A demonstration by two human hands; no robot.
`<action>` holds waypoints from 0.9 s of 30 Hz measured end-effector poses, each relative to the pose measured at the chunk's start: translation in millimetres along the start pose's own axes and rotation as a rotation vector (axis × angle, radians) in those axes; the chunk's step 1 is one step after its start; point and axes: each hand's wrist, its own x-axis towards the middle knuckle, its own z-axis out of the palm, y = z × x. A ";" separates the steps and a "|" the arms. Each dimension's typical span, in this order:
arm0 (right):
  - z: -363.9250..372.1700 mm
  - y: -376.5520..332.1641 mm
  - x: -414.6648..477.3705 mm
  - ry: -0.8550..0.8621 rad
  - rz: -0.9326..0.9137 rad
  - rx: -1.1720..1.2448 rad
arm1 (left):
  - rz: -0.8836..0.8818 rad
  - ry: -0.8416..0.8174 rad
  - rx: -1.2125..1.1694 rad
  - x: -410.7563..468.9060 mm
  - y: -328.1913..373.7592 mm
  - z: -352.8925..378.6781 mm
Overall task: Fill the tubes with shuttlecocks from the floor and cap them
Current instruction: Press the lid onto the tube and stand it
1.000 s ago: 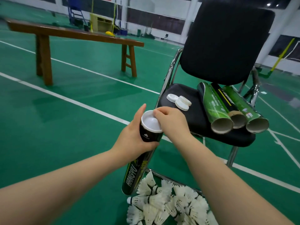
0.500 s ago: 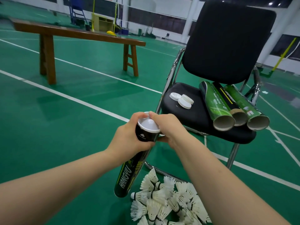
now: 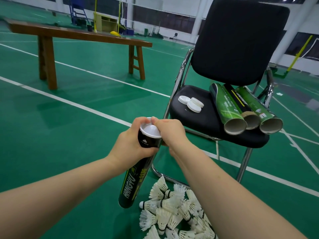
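My left hand (image 3: 131,146) grips the upper end of a black tube (image 3: 133,185) with yellow lettering, held tilted above the floor. A white cap (image 3: 149,130) sits in the tube's top. My right hand (image 3: 170,131) pinches that cap's far rim with its fingertips. Below the tube, a pile of white shuttlecocks (image 3: 174,213) lies on the green floor. On the black chair seat (image 3: 195,121) lie three open tubes (image 3: 233,107) side by side and three loose white caps (image 3: 190,102).
The chair's chrome legs (image 3: 243,166) stand right behind the shuttlecock pile. A long wooden bench (image 3: 77,35) stands at the back left. White court lines cross the green floor (image 3: 60,126). Net posts and a cabinet stand far behind.
Both hands and the tube have come lower and a little nearer to me. My right hand's fingers shifted from on top of the cap to its far rim. The view has tilted slightly.
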 end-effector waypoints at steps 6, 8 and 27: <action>-19.1 -9.7 -12.2 -0.235 0.031 0.134 | 0.085 -0.038 0.066 9.1 9.1 -10.9; -27.7 -15.1 -15.3 -0.341 -0.026 0.160 | 0.127 0.006 0.077 14.9 17.4 -17.4; -30.1 -4.8 -39.7 -0.237 -0.051 0.227 | 0.112 0.037 0.093 -7.5 30.6 -5.7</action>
